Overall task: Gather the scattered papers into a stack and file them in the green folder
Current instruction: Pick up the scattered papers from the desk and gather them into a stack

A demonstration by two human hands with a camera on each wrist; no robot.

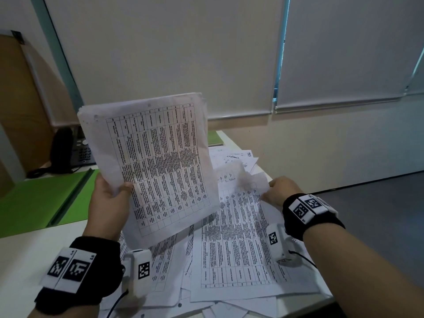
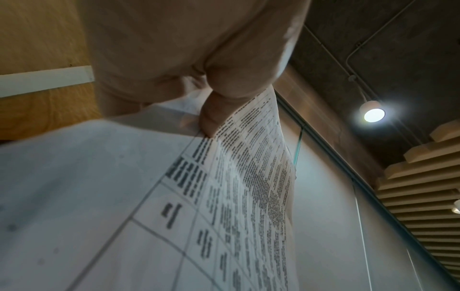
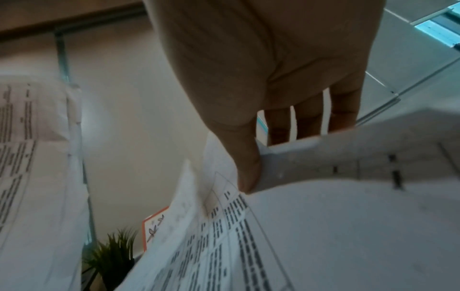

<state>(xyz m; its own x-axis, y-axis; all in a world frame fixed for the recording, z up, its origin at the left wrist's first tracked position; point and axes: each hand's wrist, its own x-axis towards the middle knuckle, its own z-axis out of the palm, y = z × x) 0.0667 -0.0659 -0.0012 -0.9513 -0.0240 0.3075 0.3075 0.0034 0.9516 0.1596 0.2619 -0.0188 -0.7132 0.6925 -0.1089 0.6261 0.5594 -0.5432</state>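
My left hand (image 1: 114,191) holds a gathered stack of printed papers (image 1: 156,161) upright above the table, thumb on the front sheet; the thumb (image 2: 214,116) pinches the stack (image 2: 174,196) in the left wrist view. My right hand (image 1: 275,191) pinches the far corner of one printed sheet (image 1: 236,244) and lifts it off the pile; the right wrist view shows the thumb (image 3: 246,169) on top of that sheet (image 3: 323,226) and fingers under it. More loose papers (image 1: 236,157) lie scattered on the white table. The open green folder (image 1: 39,200) lies at the left.
A black desk phone (image 1: 71,150) stands behind the folder. Another green folder edge (image 1: 214,137) shows behind the held stack. The table's right edge (image 1: 325,297) drops to the grey floor. A small plant (image 3: 112,256) appears in the right wrist view.
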